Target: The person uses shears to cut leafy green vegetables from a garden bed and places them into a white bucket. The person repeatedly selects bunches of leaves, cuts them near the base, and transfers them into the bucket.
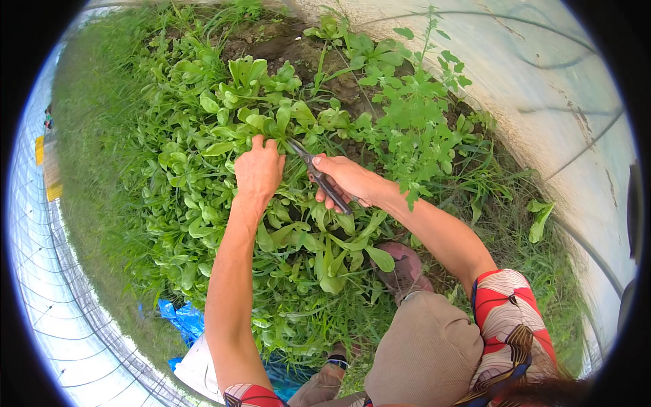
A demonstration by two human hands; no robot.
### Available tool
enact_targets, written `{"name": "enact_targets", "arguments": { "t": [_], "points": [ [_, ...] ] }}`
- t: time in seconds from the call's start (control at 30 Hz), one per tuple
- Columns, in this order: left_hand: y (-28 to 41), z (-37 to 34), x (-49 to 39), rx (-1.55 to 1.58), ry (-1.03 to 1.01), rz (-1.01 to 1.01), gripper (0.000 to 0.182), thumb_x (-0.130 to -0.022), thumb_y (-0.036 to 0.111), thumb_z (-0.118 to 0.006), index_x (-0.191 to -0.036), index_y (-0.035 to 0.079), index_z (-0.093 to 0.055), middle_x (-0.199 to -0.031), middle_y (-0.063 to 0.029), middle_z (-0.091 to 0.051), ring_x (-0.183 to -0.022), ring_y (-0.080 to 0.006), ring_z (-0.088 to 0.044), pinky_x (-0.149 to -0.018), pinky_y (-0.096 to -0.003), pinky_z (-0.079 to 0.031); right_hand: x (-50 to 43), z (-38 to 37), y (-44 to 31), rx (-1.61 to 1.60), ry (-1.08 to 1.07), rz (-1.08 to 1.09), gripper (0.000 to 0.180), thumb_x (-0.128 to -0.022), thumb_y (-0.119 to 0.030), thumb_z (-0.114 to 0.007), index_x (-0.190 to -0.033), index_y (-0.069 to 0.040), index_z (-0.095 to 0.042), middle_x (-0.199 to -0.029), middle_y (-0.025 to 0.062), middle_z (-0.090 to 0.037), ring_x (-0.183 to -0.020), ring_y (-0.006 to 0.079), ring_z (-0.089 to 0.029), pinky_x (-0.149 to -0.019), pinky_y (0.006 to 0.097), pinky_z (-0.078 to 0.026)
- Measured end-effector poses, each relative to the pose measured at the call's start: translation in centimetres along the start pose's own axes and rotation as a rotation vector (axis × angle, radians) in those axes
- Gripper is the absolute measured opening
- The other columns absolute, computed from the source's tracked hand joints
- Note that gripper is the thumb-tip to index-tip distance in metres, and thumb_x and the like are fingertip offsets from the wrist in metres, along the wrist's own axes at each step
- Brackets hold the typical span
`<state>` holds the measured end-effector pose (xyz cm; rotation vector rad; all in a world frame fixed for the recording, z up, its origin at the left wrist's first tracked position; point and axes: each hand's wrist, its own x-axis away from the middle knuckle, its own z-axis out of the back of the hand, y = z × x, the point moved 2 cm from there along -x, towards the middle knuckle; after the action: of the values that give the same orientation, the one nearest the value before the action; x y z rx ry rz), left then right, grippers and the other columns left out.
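Note:
My right hand (338, 180) is closed around a pair of dark-handled garden shears (325, 184). Their narrow tip points up and left, into the stems beside my left hand (260, 170). That hand is bent down into a leafy green plant (277, 122) and appears to grip it low, though leaves hide the fingertips. Broad, spoon-shaped leaves spread above both hands. Below the shears, another plant with long pale-green leaves (330, 254) splays out near my shoe. Where the shears' tip meets the stems, I cannot tell what lies between the blades.
Tall weeds (419, 117) rise right of my right hand. Plastic sheeting (534, 66) curves along the right side. A loose leaf (540, 220) lies by its foot. My knee (424, 346) and shoe (404, 269) are close below; a white container (198, 366) and blue plastic (182, 320) are lower left.

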<state>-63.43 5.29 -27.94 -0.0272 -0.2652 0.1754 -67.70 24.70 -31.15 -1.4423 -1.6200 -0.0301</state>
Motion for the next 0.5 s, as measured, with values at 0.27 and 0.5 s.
{"name": "enact_targets", "arguments": {
  "t": [0.27, 0.5],
  "points": [
    [-0.8, -1.3, -0.7, -0.036, 0.007, 0.013, 0.027, -0.088, 0.019, -0.071, -0.110, 0.005, -0.064, -0.113, -0.0145, -0.064, -0.080, -0.0374, -0.070, -0.069, -0.0463, -0.057, -2.2, 0.2, 0.2, -0.084, -0.001, -0.102, 0.049, -0.110, -0.046, -0.029, -0.110, -0.003, -0.051, -0.084, 0.0101, -0.065, -0.067, 0.0177, -0.064, -0.058, 0.0360, -0.055],
    [-1.0, -2.0, -1.1, -0.049, 0.043, 0.024, 0.020, -0.088, 0.018, -0.070, -0.104, 0.006, -0.064, -0.106, -0.0146, -0.063, -0.076, -0.0381, -0.068, -0.065, -0.0470, -0.056, -3.6, -0.1, 0.2, -0.128, 0.003, -0.114, 0.050, -0.109, -0.047, -0.030, -0.111, -0.002, -0.050, -0.086, 0.0113, -0.065, -0.067, 0.0177, -0.064, -0.058, 0.0364, -0.055]
  ]
}}
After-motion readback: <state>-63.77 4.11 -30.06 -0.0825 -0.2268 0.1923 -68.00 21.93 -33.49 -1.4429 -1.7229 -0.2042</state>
